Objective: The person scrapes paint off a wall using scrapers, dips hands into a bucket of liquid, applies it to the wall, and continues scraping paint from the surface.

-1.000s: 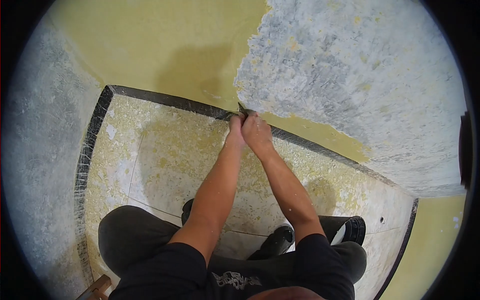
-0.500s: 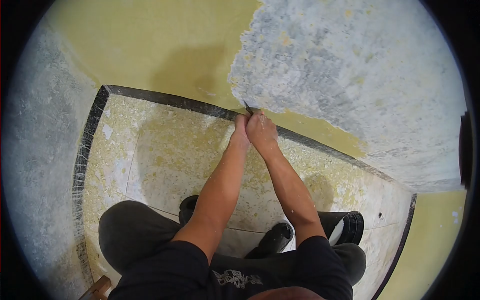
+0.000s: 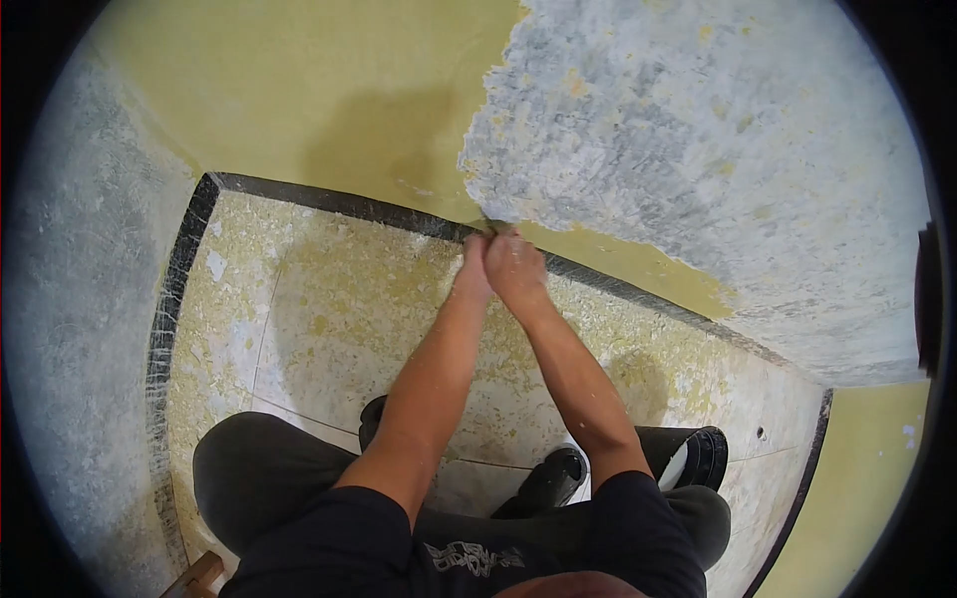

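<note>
My left hand (image 3: 477, 264) and my right hand (image 3: 515, 267) are pressed together, fingers closed around a small dark scraper (image 3: 490, 225). Most of the tool is hidden by the hands; its blade meets the wall low down, just above the black skirting (image 3: 379, 210). Yellow paint (image 3: 249, 80) covers the wall to the left of the tool. Bare grey-white plaster (image 3: 638, 140) with a ragged edge lies above and to the right, and a strip of yellow (image 3: 638, 261) remains beneath it.
Paint flakes are scattered over the tiled floor (image 3: 329, 349). A grey wall (image 3: 80, 299) stands at the left. My bent knees and dark shoes (image 3: 553, 478) are at the bottom, and a wooden piece (image 3: 199, 573) shows at the lower left.
Both hands and the scraper shifted slightly right, then slightly back left. The blade, which stuck up visibly before, now shows less. The view has tilted a little.
</note>
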Available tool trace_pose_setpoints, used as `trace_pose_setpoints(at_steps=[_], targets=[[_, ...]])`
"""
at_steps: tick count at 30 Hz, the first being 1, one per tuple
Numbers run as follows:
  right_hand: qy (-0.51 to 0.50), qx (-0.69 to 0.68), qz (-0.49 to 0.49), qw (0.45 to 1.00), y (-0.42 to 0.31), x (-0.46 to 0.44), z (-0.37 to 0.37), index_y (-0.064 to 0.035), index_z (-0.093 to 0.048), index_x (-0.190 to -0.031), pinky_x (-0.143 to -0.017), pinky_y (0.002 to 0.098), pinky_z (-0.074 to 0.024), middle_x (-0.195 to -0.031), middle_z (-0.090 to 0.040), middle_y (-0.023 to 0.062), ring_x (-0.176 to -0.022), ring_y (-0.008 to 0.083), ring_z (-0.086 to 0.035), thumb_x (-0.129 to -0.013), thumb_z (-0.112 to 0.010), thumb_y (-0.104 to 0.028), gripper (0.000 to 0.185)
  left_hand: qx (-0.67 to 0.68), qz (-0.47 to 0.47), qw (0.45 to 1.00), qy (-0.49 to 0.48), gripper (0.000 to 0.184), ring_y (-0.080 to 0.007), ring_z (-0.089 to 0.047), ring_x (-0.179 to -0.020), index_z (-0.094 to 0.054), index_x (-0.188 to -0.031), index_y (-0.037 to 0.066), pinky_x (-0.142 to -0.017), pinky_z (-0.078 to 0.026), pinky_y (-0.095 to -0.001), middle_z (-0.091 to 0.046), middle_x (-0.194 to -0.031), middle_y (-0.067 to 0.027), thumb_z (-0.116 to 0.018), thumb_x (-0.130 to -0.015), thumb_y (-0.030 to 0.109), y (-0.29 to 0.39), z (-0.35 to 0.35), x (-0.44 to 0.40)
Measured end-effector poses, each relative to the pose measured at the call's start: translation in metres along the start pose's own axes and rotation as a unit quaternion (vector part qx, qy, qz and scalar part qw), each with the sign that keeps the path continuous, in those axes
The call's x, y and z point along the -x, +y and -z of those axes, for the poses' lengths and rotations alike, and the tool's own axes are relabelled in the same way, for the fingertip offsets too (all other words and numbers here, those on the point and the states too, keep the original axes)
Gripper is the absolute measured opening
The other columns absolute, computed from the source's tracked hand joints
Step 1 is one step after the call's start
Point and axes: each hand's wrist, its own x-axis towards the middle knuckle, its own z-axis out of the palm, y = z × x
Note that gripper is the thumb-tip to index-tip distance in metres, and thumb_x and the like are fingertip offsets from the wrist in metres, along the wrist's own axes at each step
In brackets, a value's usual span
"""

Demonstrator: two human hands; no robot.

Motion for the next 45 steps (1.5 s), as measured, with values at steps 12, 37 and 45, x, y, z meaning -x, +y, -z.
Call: trace_pose_setpoints(at_steps=[12,37,45], targets=[[-0.017,0.036,0.017,0.999,0.009,-0.008,0.001,0.0098,-0.058,-0.100,-0.074,0.0437,-0.0526,-0.092,-0.064,0.0266,-0.088,0.0367,-0.064,-0.089,-0.041,-0.023,0.038,0.096,0.006,0.995,-0.027,0.035,-0.0266,-0.060,-0.088,-0.058,-0.101,0.005,-0.078,-0.050,-0.0406,-0.062,-0.095,-0.0134,-0.037,-0.090,0.030,-0.008,0.002,-0.018],[0.169,-0.243,-0.042,0.954,-0.016,0.003,-0.003,-0.0030,-0.052,-0.103,-0.063,0.0561,-0.0439,-0.074,-0.060,0.0285,-0.073,0.0490,-0.058,-0.092,-0.046,-0.023,0.023,-0.211,-0.213,0.953,0.047,0.024,-0.0101,-0.047,-0.062,-0.054,-0.081,0.008,-0.054,-0.045,-0.0265,-0.048,-0.068,0.0021,-0.047,-0.096,0.026,0.044,-0.043,0.013],[0.193,-0.257,-0.024,0.947,-0.040,-0.004,0.027,-0.0018,-0.052,-0.097,-0.058,0.0560,-0.0401,-0.068,-0.058,0.0290,-0.068,0.0495,-0.056,-0.092,-0.048,-0.021,0.020,-0.244,-0.248,0.935,0.065,0.024,-0.0083,-0.040,-0.058,-0.054,-0.074,0.009,-0.052,-0.032,-0.0261,-0.039,-0.063,0.0044,-0.055,-0.091,0.026,0.069,-0.085,0.058]])
